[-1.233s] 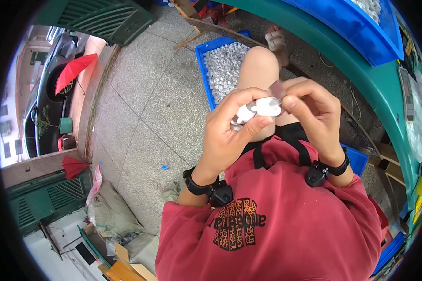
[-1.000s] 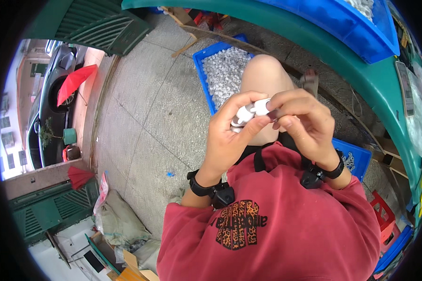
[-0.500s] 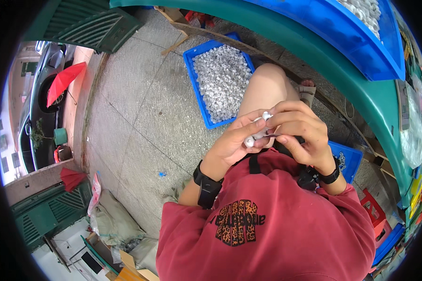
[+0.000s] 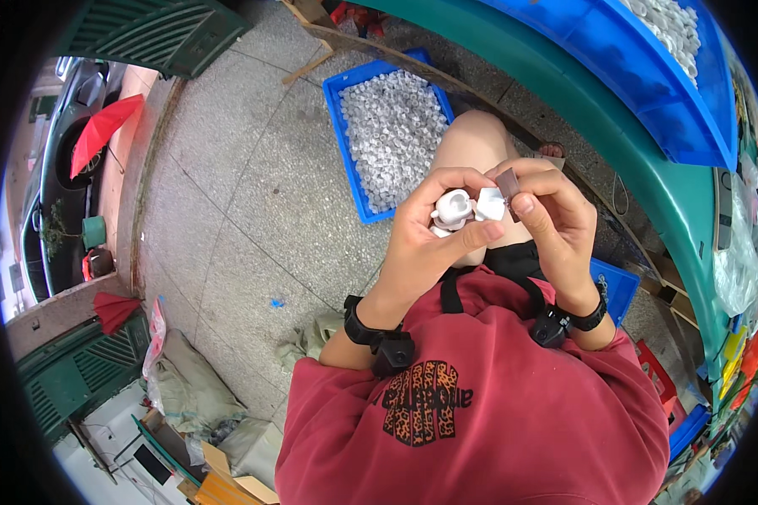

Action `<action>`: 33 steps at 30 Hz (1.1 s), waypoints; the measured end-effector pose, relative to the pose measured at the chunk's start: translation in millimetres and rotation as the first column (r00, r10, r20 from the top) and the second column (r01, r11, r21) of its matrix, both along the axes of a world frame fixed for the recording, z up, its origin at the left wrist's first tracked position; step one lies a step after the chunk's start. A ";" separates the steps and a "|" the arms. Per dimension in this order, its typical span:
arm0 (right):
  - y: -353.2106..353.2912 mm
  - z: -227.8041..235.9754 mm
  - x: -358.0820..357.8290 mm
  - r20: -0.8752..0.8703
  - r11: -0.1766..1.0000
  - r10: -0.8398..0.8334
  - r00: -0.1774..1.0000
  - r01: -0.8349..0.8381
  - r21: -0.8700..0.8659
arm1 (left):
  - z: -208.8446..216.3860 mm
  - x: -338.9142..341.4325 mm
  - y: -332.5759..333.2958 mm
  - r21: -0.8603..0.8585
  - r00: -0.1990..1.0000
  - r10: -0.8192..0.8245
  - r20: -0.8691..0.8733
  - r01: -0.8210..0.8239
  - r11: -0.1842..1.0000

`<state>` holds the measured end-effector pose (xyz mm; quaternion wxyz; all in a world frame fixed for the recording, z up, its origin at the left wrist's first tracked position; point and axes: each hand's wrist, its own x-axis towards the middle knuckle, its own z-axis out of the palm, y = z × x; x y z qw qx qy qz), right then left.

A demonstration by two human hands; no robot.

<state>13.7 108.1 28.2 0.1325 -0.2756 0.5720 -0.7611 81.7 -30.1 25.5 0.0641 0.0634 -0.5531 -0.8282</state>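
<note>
In front of my chest, my left hand (image 4: 425, 244) is closed around several small white plastic parts (image 4: 453, 208), one with a rounded hollow facing up. Its thumb and forefinger hold another white part (image 4: 489, 204), with a flat face, out to the right. My right hand (image 4: 560, 220) pinches a small, flat, dark brown piece (image 4: 509, 182) between thumb and fingers. The brown piece is right beside the flat-faced white part; whether they touch I cannot tell.
A blue crate (image 4: 351, 160) full of small white parts stands on the floor ahead. On the green table (image 4: 640, 181) at right sits a larger blue tray (image 4: 674, 126) with more white parts. Another blue crate (image 4: 619, 295) is by my right wrist. Sacks (image 4: 194, 383) lie at lower left.
My hands have turned and drawn slightly apart, showing the white parts more fully. The brown piece, earlier edge-on and low between the hands, is now raised with its flat side in view.
</note>
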 end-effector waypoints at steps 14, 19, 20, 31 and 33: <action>-8.6 0.1 -1.3 -0.099 0.998 -0.023 0.995 0.028 0.057 | 0.7 0.9 -5.4 -0.080 0.998 0.056 -0.041 -0.059 0.995; -11.7 -0.7 -2.4 0.078 0.999 -0.005 0.997 0.002 0.036 | -0.4 -2.6 -17.8 -0.223 0.995 0.091 -0.027 -0.095 0.970; -10.5 -0.7 -3.9 0.076 0.999 -0.005 0.997 0.003 0.034 | -3.8 -9.1 -22.6 -0.329 0.988 0.155 0.006 -0.145 0.933; -10.7 -7.9 -5.5 0.075 0.993 -0.011 0.997 0.002 0.116 | -38.0 -37.8 -68.7 0.428 0.977 -0.067 0.202 -0.026 0.904; -15.1 -10.7 -4.5 0.087 0.995 -0.016 0.996 0.007 0.099 | -22.8 -30.2 -51.3 0.306 0.980 -0.093 0.176 0.036 0.951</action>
